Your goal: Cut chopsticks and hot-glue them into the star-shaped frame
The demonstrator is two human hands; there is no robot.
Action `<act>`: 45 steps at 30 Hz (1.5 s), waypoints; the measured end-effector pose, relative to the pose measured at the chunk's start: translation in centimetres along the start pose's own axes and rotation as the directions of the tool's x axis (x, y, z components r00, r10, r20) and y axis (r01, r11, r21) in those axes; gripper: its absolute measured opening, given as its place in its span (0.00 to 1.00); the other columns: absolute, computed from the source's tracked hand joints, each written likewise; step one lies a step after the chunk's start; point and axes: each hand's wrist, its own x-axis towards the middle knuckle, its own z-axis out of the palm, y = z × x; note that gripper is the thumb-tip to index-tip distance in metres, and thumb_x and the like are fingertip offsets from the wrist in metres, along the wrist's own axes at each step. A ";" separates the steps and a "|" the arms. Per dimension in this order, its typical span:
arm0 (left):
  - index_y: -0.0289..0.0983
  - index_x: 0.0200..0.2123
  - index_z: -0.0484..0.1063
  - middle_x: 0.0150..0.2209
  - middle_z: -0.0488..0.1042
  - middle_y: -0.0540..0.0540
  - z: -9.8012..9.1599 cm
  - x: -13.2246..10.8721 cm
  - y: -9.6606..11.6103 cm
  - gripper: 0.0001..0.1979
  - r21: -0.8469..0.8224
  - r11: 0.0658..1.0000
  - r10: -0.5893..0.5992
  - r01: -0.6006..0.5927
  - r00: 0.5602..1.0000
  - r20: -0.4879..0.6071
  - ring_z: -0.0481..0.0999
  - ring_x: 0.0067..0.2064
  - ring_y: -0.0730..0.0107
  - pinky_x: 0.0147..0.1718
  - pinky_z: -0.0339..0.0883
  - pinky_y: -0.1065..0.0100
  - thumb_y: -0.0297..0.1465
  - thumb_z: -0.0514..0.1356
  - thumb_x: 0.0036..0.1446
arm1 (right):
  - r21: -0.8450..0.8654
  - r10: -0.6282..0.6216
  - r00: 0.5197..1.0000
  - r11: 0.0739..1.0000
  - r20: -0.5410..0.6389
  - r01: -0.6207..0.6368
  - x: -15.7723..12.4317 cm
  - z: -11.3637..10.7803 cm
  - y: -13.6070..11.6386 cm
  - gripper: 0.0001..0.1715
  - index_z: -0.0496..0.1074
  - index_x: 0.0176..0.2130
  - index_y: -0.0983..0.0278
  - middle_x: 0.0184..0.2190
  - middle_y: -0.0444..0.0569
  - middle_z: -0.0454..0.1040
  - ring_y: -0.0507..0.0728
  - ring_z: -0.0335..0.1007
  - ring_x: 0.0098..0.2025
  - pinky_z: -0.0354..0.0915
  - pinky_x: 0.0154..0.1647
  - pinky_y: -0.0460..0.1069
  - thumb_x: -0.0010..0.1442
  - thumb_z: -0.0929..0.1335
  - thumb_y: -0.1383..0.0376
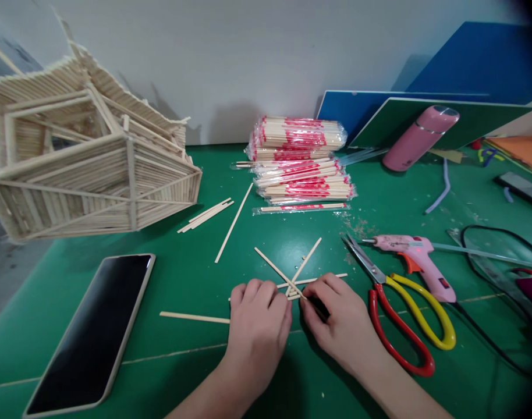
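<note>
Several thin wooden chopsticks [310, 256] lie crossed on the green table between my hands. My left hand [258, 331] is closed over their left side, its fingers bent down onto the sticks, and its palm hides what lies under it. One chopstick [191, 317] sticks out to the left of that hand. With thumb and fingertips, my right hand [340, 317] pinches the lower end of a slanting chopstick [272, 263] near the crossing. Just right of that hand lie scissors [382, 279] with one red and one yellow handle, blades apart.
A pink glue gun [417, 256] with its cord lies beyond the scissors. At left are a phone [91, 331] and a large stick-built model [95, 174]. Loose chopsticks [207, 215], wrapped chopstick packs [301, 163] and a pink bottle [418, 139] are farther back.
</note>
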 end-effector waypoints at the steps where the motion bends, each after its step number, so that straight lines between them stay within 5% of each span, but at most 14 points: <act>1: 0.37 0.23 0.68 0.26 0.68 0.47 0.0 0.0 0.0 0.10 -0.011 1.000 0.002 -0.002 1.000 -0.011 0.64 0.31 0.67 0.32 0.53 0.62 0.27 0.52 0.54 | 0.004 0.004 1.000 1.000 0.003 -0.004 0.0 0.0 0.0 0.06 0.67 0.28 0.63 0.26 0.47 0.64 0.54 0.61 0.30 0.58 0.31 0.48 0.54 0.61 0.68; 6: 0.40 0.32 0.71 0.28 0.70 0.48 0.1 0.0 -0.1 0.08 -0.007 0.998 0.055 -0.055 0.998 -0.015 0.65 0.31 0.67 0.32 0.54 0.63 0.26 0.52 0.54 | 0.013 0.013 1.000 1.000 0.018 -0.013 0.0 0.0 0.0 0.06 0.67 0.29 0.63 0.27 0.47 0.63 0.54 0.60 0.30 0.58 0.31 0.48 0.54 0.61 0.68; 29: 0.34 0.30 0.69 0.26 0.69 0.48 0.8 0.1 -0.4 0.07 0.060 0.968 0.245 -0.243 0.969 -0.026 0.63 0.28 0.67 0.31 0.55 0.63 0.23 0.51 0.52 | 0.020 0.012 1.000 1.000 0.026 -0.013 0.1 0.0 0.1 0.06 0.67 0.29 0.63 0.27 0.47 0.64 0.54 0.60 0.31 0.57 0.31 0.48 0.54 0.61 0.68; 45: 0.36 0.31 0.69 0.29 0.71 0.48 0.5 -0.1 0.0 0.11 0.092 0.976 0.203 -0.197 0.977 -0.068 0.65 0.32 0.67 0.38 0.52 0.59 0.23 0.48 0.55 | 0.030 0.013 0.999 0.999 0.036 -0.014 0.0 -0.2 0.0 0.06 0.67 0.30 0.64 0.27 0.47 0.63 0.54 0.60 0.31 0.58 0.31 0.48 0.54 0.61 0.69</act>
